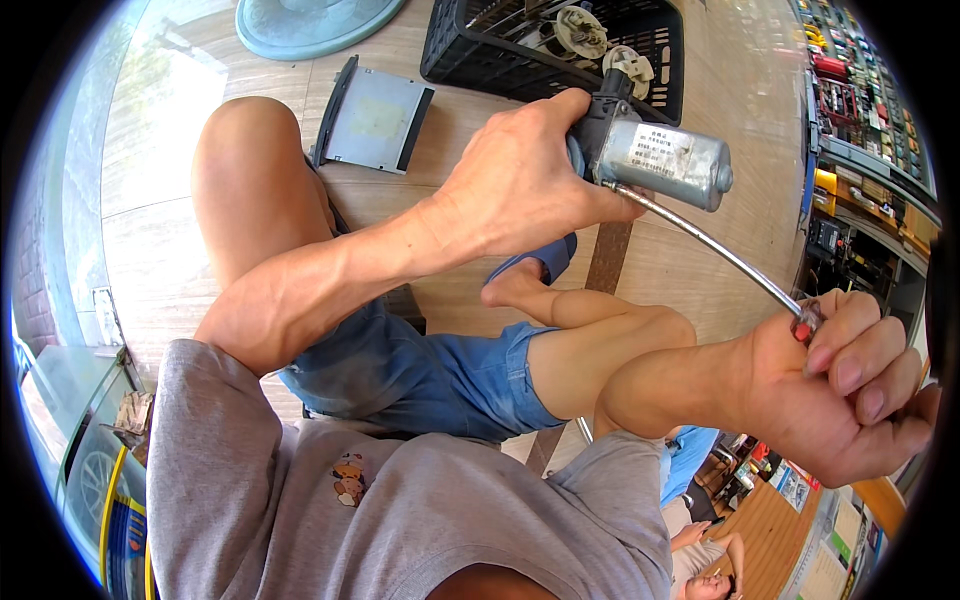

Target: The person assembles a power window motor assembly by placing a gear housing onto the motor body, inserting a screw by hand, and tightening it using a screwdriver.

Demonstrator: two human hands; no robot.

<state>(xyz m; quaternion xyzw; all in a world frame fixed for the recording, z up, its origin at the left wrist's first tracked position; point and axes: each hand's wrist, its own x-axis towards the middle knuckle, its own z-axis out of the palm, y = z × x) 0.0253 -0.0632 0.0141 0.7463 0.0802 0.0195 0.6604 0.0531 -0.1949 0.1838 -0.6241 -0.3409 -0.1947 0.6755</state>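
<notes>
The silver motor (665, 160) with its black end sits at 2 o'clock, up off the floor (745, 60). The left hand (520, 170) grips it by the black end. The right hand (850, 380), between 3 and 4 o'clock, is curled around the back end of a long metal rod (715, 245) — it looks like a screwdriver, but the fingers hide most of the handle. The rod runs toward 10 o'clock to the motor's edge, by the left hand. I can't tell if its tip sits in a screw.

To do this well, I think the left hand should hold tight so the motor can't spin. Keep the rod straight in line and push gently — a slip could poke the fingers.
</notes>
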